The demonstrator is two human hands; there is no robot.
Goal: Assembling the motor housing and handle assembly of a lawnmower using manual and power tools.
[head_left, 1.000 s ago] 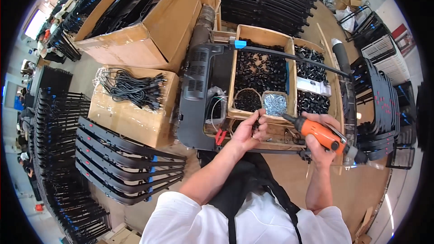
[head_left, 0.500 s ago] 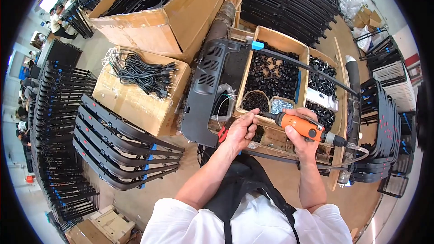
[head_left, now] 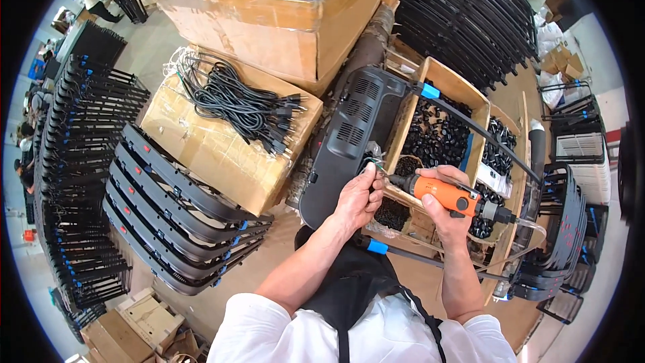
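My right hand (head_left: 449, 223) is wrapped round an orange power screwdriver (head_left: 440, 195), which points left with its black nose towards my other hand. The fingers of my left hand (head_left: 357, 200) are pinched together just off the tool's tip. A thin green wire (head_left: 373, 160) shows at those fingertips; what else they pinch is too small to make out. Both hands are over the open side of a black plastic frame (head_left: 342, 138) with vent slots, which lies on the bench. Part of the frame is hidden beneath my left hand.
Right of the frame, a wooden bin (head_left: 463, 74) holds small black parts, beside more parts trays. Black cables (head_left: 235, 104) lie on a cardboard box (head_left: 195, 141) at left, in front of a large carton (head_left: 269, 30). Stacked black frames (head_left: 168, 222) stand lower left.
The view has shifted, so bench and boxes appear farther right. My hands are now nearer the frame's inner edge, with green wire visible at my left fingertips. The screwdriver stays in my right hand.
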